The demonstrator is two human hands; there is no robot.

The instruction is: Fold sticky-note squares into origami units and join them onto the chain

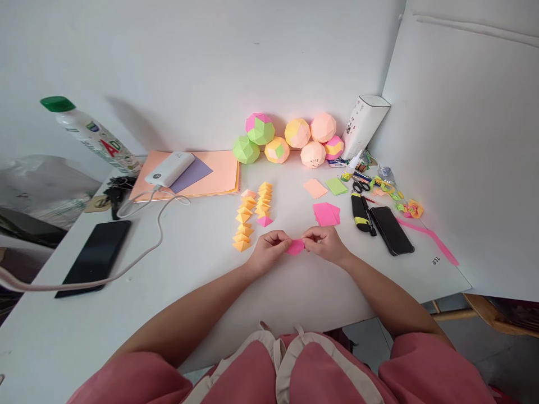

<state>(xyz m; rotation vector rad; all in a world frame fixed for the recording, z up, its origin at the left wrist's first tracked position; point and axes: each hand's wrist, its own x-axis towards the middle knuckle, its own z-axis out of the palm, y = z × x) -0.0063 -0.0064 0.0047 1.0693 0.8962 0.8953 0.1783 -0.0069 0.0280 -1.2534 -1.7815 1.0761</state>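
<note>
Between my two hands is a small pink paper piece [296, 247], held just above the white table. My left hand [269, 251] pinches its left side, and my right hand [324, 244] pinches its right side; the fingertips partly cover it. A stack of pink paper squares [326, 214] lies just beyond my right hand. Behind it are peach paper squares [315, 188] and green paper squares [336, 186]. Beyond my left hand stand two rows of folded orange paper units [244, 217], with a pink folded unit [265, 221] at the near end of the right row.
Several faceted paper balls [260, 129] sit against the wall. On the right lie a phone [391, 230], a yellow-black cutter [360, 212] and scissors [361, 186]. Leftward are a power bank [170, 169] on peach paper, its cable [160, 230], a black phone [95, 255] and a bottle [96, 137].
</note>
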